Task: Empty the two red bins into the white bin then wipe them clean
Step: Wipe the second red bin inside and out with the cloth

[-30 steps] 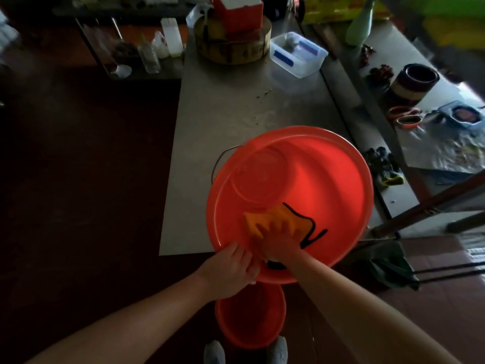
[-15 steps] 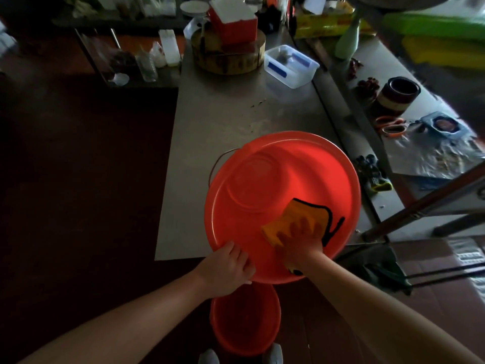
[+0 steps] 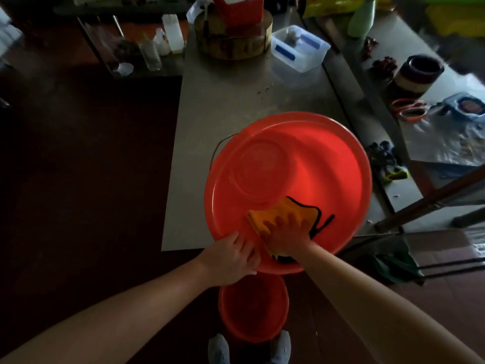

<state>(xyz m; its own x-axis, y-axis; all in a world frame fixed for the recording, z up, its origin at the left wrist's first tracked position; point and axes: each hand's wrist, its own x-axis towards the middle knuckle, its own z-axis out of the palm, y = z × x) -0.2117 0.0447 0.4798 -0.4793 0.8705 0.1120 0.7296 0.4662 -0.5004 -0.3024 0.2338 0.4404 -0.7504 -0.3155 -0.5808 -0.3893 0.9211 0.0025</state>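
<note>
I am reaching both bare forearms forward, my left grip point(image 3: 231, 258) curling its fingers over the rim of the red bin point(image 3: 322, 164), my right grip point(image 3: 287, 236) pressing flat, fingers spread, on the cloth point(image 3: 275, 212).

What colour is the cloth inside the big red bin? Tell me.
Orange-yellow fabric cloth with black edging, in the round red plastic bin; head view.

Right hand point(image 3: 287, 236) with the yellow cloth point(image 3: 278, 214) swept rightward across the inner wall of the large red bin point(image 3: 328, 166), then came back leftward, ended just beside the left hand point(image 3: 231, 256) on the near rim
</note>
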